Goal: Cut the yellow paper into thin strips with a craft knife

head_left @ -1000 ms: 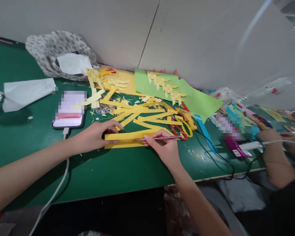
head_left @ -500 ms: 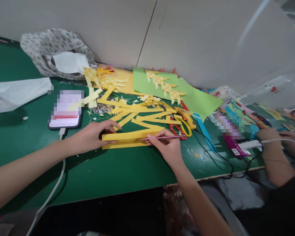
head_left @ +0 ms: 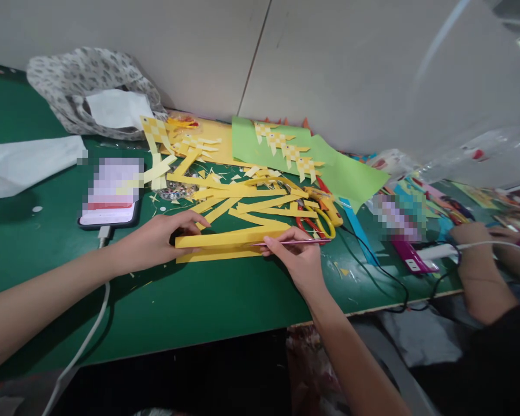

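A folded yellow paper strip [head_left: 216, 239] lies lengthwise between my hands, its upper flap raised over a lower layer. My left hand [head_left: 171, 234] grips its left end, thumb below and fingers curled above. In my right hand [head_left: 297, 251] is a slim pink metallic pen-like tool [head_left: 305, 242], lying almost level. Its thin tip points left into the fold, and my right fingers also touch the paper's right end. Loose yellow paper strips [head_left: 266, 203] are heaped just beyond, beside scissors with red and yellow handles [head_left: 327, 224].
A charging phone [head_left: 110, 193] lies left, near a patterned cloth bag [head_left: 91, 86]. Woven yellow paper fish [head_left: 279, 140] rest on green paper [head_left: 349, 173] at the back. A yellow glue gun [head_left: 329, 205] trails a black cord. Another person's arm [head_left: 481, 271] is at the right.
The tool and my right hand have slid slightly rightward along the paper. My left hand keeps its grip on the left end. The whole view has shifted a little.
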The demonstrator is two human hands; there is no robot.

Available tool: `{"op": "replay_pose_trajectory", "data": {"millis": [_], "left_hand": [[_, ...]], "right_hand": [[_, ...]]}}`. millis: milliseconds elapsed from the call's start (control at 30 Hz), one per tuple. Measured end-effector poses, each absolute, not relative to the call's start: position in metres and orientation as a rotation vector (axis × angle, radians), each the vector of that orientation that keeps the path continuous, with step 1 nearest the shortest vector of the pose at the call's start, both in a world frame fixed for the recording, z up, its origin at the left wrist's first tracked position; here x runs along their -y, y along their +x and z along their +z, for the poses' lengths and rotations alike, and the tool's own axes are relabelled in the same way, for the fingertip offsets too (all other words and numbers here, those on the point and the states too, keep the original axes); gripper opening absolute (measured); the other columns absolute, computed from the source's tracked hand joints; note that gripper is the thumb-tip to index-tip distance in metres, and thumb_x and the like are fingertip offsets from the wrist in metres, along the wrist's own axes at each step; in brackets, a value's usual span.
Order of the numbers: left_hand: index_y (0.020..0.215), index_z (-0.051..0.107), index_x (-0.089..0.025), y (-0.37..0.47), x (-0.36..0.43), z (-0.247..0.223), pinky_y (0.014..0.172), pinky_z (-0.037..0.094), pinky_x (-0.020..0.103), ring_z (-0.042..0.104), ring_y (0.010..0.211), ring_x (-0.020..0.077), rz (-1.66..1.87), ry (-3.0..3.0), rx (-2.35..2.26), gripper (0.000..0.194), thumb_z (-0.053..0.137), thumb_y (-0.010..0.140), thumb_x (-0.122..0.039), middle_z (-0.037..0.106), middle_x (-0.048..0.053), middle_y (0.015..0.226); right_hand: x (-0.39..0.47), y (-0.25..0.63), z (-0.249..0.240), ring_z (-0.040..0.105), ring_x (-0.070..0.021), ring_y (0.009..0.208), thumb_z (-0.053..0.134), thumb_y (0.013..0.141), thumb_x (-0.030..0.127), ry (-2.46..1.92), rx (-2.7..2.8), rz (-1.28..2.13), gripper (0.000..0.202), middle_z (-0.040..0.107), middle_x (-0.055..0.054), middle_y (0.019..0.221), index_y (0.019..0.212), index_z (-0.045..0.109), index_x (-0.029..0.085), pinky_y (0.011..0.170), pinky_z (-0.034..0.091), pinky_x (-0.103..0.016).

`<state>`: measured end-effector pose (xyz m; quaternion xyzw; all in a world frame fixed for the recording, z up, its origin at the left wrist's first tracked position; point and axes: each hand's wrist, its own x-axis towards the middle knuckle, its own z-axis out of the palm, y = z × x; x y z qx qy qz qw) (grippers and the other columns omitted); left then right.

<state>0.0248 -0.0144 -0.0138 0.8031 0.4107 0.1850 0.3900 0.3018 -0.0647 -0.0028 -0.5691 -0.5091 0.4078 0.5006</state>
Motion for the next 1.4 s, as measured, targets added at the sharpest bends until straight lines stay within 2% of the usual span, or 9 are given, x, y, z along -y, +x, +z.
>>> {"op": "replay_pose_trajectory", "data": {"millis": [400,733,967,1167,1400], "left_hand": [[0.115,0.053,-0.027,0.024,0.013,-0.015,0.075,0.054,0.029,0.067,0.093,0.0212,0.463,2.057,-1.051,0.042,0.065,0.079,-0.044,0.071,0.002,0.100],[0.114,0.055,-0.026,0.025,0.015,-0.012,0.081,0.055,0.033,0.066,0.099,0.0233,0.459,2.049,-1.067,0.044,0.064,0.078,-0.050,0.070,0.004,0.103],[0.114,0.055,-0.026,0.025,0.015,-0.011,0.083,0.054,0.033,0.065,0.099,0.0231,0.456,2.045,-1.071,0.043,0.063,0.078,-0.050,0.070,0.004,0.103],[0.115,0.055,-0.025,0.025,0.015,-0.010,0.080,0.054,0.034,0.065,0.098,0.0248,0.450,2.038,-1.074,0.044,0.063,0.078,-0.048,0.070,0.005,0.100],[0.114,0.054,-0.027,0.025,0.015,-0.011,0.079,0.054,0.031,0.066,0.096,0.0222,0.467,2.042,-1.071,0.042,0.065,0.078,-0.046,0.070,0.002,0.096]], "right_hand": [[0.066,0.305,-0.004,0.071,-0.0193,0.058,0.080,0.068,0.036,-1.380,1.240,1.016,0.028,0.071,-0.001,0.060,0.064,0.057,0.020,0.059,0.060,-0.031],[0.063,0.317,-0.004,0.072,-0.0198,0.058,0.082,0.066,0.035,-1.388,1.204,0.993,0.029,0.070,0.000,0.058,0.063,0.057,0.020,0.058,0.061,-0.030],[0.062,0.324,-0.004,0.070,-0.0163,0.055,0.082,0.065,0.033,-1.372,1.181,1.011,0.029,0.070,0.001,0.056,0.062,0.057,0.019,0.058,0.059,-0.026],[0.062,0.335,-0.006,0.069,-0.0169,0.055,0.082,0.066,0.034,-1.396,1.196,0.957,0.028,0.069,0.001,0.056,0.062,0.058,0.019,0.058,0.058,-0.027],[0.062,0.346,-0.008,0.070,-0.0167,0.055,0.083,0.064,0.032,-1.394,1.161,0.957,0.028,0.069,0.001,0.056,0.061,0.058,0.019,0.059,0.060,-0.028]]}}
